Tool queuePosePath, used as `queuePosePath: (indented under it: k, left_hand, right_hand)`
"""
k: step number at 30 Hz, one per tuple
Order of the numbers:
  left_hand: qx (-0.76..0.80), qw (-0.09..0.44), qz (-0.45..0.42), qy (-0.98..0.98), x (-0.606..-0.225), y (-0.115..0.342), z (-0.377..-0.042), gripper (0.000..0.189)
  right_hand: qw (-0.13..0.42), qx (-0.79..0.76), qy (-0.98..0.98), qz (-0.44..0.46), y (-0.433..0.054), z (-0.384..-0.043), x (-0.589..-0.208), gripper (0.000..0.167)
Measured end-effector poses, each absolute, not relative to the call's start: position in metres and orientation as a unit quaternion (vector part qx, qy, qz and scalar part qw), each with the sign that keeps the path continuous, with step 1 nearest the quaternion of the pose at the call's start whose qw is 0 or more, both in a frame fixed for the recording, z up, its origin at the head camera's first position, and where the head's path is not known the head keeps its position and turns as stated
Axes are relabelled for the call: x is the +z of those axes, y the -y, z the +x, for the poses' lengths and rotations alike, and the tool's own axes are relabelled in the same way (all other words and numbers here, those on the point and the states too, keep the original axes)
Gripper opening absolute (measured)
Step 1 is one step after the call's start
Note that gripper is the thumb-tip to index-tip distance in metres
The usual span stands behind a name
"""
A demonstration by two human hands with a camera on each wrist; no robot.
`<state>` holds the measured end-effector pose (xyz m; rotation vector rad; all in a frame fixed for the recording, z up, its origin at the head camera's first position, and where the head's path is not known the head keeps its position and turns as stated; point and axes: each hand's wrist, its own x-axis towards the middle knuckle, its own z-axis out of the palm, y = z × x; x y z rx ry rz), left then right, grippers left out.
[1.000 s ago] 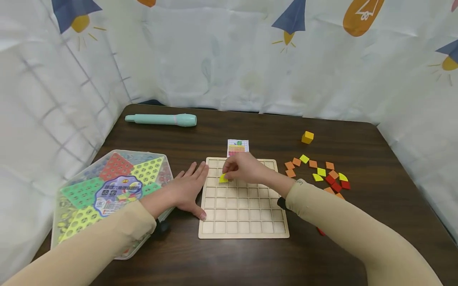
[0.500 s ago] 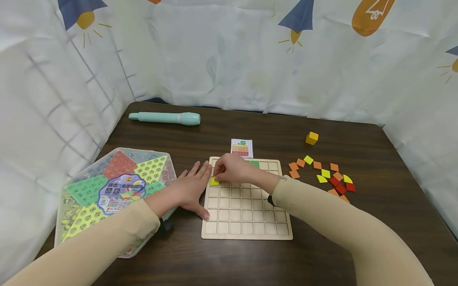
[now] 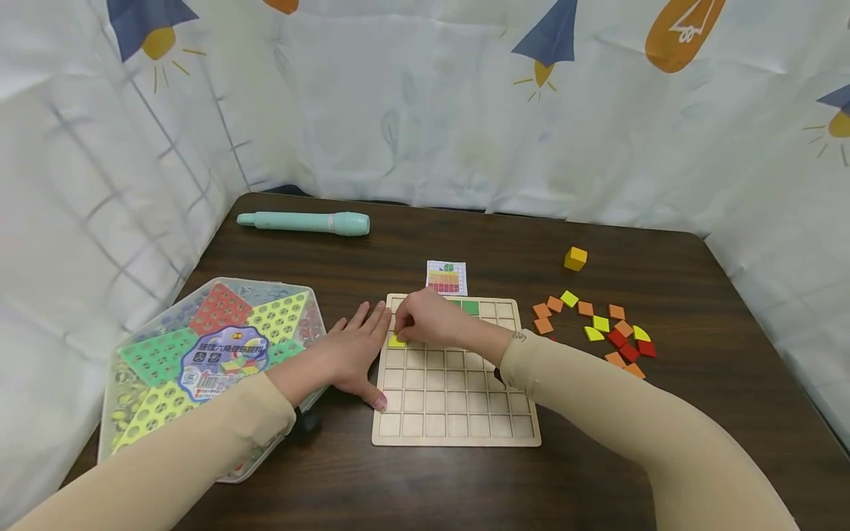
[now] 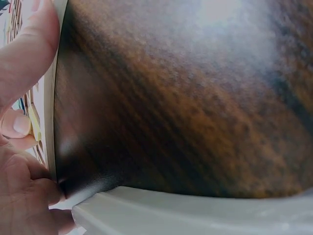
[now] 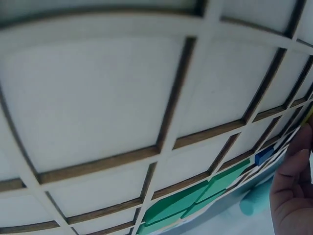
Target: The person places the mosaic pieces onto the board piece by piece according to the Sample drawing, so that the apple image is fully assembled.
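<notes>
So, the right hand (image 3: 430,320) pinches a yellow tile (image 3: 396,341) at the far left part of the board (image 3: 457,402). The left hand (image 3: 350,354), fingers spread, rests on the board's left edge. A picture card (image 3: 446,277) lies just behind the board; loose tiles (image 3: 600,324) lie right of it.

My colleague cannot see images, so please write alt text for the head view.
A person's right hand pinches a yellow tile at a wooden grid board; the left hand touches the board's left edge. A pattern card lies beyond, a hexagonal game box left, loose coloured tiles right.
</notes>
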<state>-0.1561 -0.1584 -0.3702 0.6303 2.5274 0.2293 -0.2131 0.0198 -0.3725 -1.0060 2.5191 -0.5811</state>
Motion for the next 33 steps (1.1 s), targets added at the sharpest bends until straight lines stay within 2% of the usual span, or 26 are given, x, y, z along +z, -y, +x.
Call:
queuePosePath:
  k: [7,15,23,33]
  left_hand:
    - [0.087,0.259,0.234,-0.933,-0.375,0.155,-0.157,0.142]
    - [0.091,0.258,0.234,-0.933,-0.372,0.154,-0.158,0.142]
    - [0.090,0.253,0.236,-0.934,-0.373,0.158,-0.158,0.143]
    - [0.096,0.252,0.238,-0.933,-0.374,0.158,-0.156,0.144]
  right_hand:
    - [0.169,-0.233,-0.899,-0.329,-0.045,-0.212,-0.364,0.004]
    - [0.120,-0.274,-0.932,-0.205,-0.146,-0.219,-0.342,0.015]
    - [0.091,-0.263,-0.954,-0.116,-0.245,-0.204,-0.348,0.017]
    - [0.087,-0.187,-0.973,-0.099,-0.300,-0.183,-0.366,0.018]
